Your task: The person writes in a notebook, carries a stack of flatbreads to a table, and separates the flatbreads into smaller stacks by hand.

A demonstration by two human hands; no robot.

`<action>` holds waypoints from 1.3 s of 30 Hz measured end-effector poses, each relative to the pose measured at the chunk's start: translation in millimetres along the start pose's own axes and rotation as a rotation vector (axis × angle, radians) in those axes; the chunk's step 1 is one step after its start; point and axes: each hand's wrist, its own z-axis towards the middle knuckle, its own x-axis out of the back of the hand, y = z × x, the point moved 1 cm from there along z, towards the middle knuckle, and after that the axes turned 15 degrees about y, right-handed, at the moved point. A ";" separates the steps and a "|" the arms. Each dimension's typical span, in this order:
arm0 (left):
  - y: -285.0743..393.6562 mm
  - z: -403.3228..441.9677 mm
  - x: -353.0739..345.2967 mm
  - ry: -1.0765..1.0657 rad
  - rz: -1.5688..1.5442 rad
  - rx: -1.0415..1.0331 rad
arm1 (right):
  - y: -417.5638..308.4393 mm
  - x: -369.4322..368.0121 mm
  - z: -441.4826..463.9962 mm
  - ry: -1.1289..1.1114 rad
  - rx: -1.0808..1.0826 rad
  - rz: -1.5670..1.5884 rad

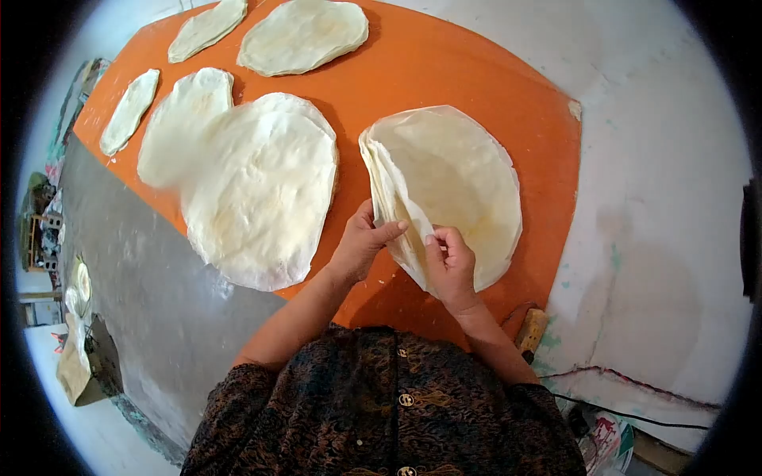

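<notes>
A large, thin round flatbread [468,174] lies on the orange table, its left side lifted and folded up in several layers. My left hand [363,242] grips those folded layers from the left, thumb on the near face and fingers behind. My right hand [451,266] pinches the raised edge of the sheet between thumb and fingers, just right of my left hand. Left of my hands lies a broad stack of pale flatbreads [266,190], apart from the one I hold.
Another flatbread pile [186,119] adjoins the broad stack. More stand farther back: a round pile [303,36], a folded one [208,30] and a narrow one [129,113]. The orange table [444,55] meets a white wall [651,159] on the right. Grey floor [151,262] lies left.
</notes>
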 end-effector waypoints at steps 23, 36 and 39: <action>-10.5 6.8 15.9 -0.036 -0.066 0.049 | -16.8 -1.5 8.9 -0.290 -0.111 -0.153; 8.0 -2.4 54.7 0.376 0.109 0.008 | -61.2 12.9 111.4 -0.213 0.069 -0.323; 2.3 -16.3 72.4 0.409 0.187 -0.019 | -100.1 40.2 189.1 -0.241 -0.120 -0.022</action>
